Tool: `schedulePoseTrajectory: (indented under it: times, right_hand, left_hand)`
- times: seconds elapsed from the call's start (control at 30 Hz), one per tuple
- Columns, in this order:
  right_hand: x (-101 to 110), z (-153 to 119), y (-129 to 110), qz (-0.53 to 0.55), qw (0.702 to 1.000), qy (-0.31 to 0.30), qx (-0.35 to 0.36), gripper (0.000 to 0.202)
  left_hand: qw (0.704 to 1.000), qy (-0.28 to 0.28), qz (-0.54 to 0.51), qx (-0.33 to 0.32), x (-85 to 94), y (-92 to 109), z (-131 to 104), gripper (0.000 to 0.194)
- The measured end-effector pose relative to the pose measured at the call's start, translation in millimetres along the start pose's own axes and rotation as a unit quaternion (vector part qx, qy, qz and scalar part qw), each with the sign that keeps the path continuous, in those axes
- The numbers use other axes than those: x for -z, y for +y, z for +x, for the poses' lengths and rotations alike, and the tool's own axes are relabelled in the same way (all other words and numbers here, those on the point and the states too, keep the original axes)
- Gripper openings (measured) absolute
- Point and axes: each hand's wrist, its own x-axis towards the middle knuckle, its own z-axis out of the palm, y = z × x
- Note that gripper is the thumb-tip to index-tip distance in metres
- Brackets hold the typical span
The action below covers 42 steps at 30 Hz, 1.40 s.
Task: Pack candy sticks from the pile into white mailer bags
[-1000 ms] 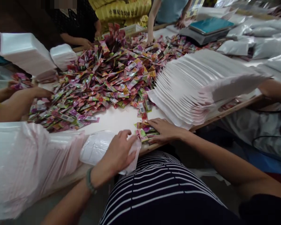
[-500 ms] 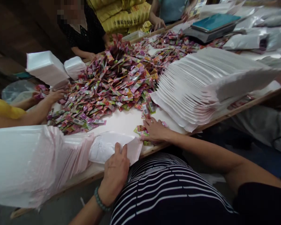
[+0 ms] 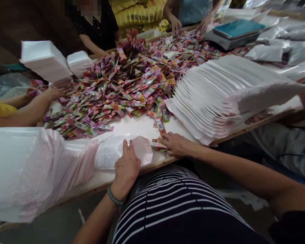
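My left hand (image 3: 127, 164) rests on a white plastic bag (image 3: 105, 154) lying flat at the table's near edge. Two of its fingers stretch forward over the bag, beside the pinkish flap end (image 3: 143, 149); the other fingers are tucked under. To its right, my right hand (image 3: 180, 145) lies low on the tabletop, its fingers bent over a few small colourful packets (image 3: 157, 143). Ends of these packets stick out on its left, and its palm side is hidden. Another small packet (image 3: 159, 124) lies just beyond the fingertips.
A big heap of small packets (image 3: 122, 91) covers the middle. Stacked white bags stand left (image 3: 15, 162) and fanned right (image 3: 208, 95). Further back are a scale (image 3: 236, 30) and filled silvery bags (image 3: 266, 52). Co-workers' hands reach in at left (image 3: 52, 93) and back (image 3: 176, 25).
My right hand has drawn in around the packets, and fewer of them show. The bag's flap end under my left hand now lies flatter. The view has shifted slightly.
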Motion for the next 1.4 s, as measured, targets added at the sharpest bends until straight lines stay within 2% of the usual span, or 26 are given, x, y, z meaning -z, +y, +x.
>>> schedulePoseTrajectory:
  times: [0.1,0.17,0.27,0.33,0.4,0.5,0.6,0.67,0.73,0.83,1.0,1.07,1.17,1.23,1.27,1.33,1.4]
  right_hand:
    - [-10,-3,11,0.054,0.996,0.064,-0.014,0.060]
    - [-11,-7,17,0.124,0.980,0.141,-0.059,0.057]
    - [-4,-10,17,0.252,0.916,0.290,-0.114,0.038]
    - [2,-6,9,0.328,0.876,0.344,-0.085,0.032]
    - [4,3,1,0.362,0.872,0.328,-0.009,0.033]
    - [-5,18,-9,0.260,0.928,0.251,0.092,0.039]
    - [-12,29,-17,0.058,0.974,0.196,0.101,0.042]
    - [-10,34,-24,-0.049,0.978,0.179,0.100,0.038]
    - [-1,39,-32,-0.111,0.974,0.167,0.104,0.032]
    - [19,45,-42,-0.135,0.974,0.136,0.118,0.025]
    - [50,43,-46,-0.144,0.954,0.124,0.233,0.029]
    - [59,45,-46,-0.160,0.953,0.101,0.236,0.030]
    - [77,55,-44,-0.167,0.967,0.026,0.193,0.026]
    - [103,62,-45,-0.132,0.975,-0.008,0.177,0.019]
    - [121,64,-46,-0.105,0.977,-0.005,0.184,0.016]
    - [167,61,-51,-0.048,0.974,0.044,0.217,0.018]
    - [216,51,-57,0.000,0.958,0.132,0.254,0.021]
  left_hand:
    - [1.000,-0.002,-0.020,0.004,-6.2,1,4,0.065]
    - [1.000,0.000,-0.031,0.001,-11.0,3,7,0.064]
    - [0.999,-0.007,-0.052,-0.004,-16.1,8,11,0.066]
    - [0.997,-0.022,-0.072,-0.006,-17.1,10,14,0.071]
    - [0.994,-0.020,-0.108,-0.015,-17.3,9,18,0.075]
    - [0.983,0.023,-0.179,-0.030,-18.9,4,21,0.080]
    - [0.977,0.044,-0.204,-0.050,-24.1,5,21,0.080]
    - [0.980,0.033,-0.187,-0.065,-27.9,12,19,0.082]
    - [0.982,0.021,-0.169,-0.080,-29.8,21,17,0.084]
    - [0.978,0.022,-0.188,-0.090,-26.6,28,16,0.082]
    - [0.943,0.038,-0.304,-0.128,-10.7,17,23,0.089]
    - [0.923,0.047,-0.348,-0.159,-2.5,13,26,0.088]
    - [0.892,0.070,-0.413,-0.168,13.8,10,30,0.074]
    - [0.864,0.070,-0.474,-0.156,28.9,5,32,0.065]
    - [0.844,0.065,-0.512,-0.148,37.8,1,33,0.063]
    - [0.791,0.049,-0.593,-0.141,57.7,-9,32,0.065]
    - [0.734,0.043,-0.665,-0.134,77.8,-21,31,0.073]
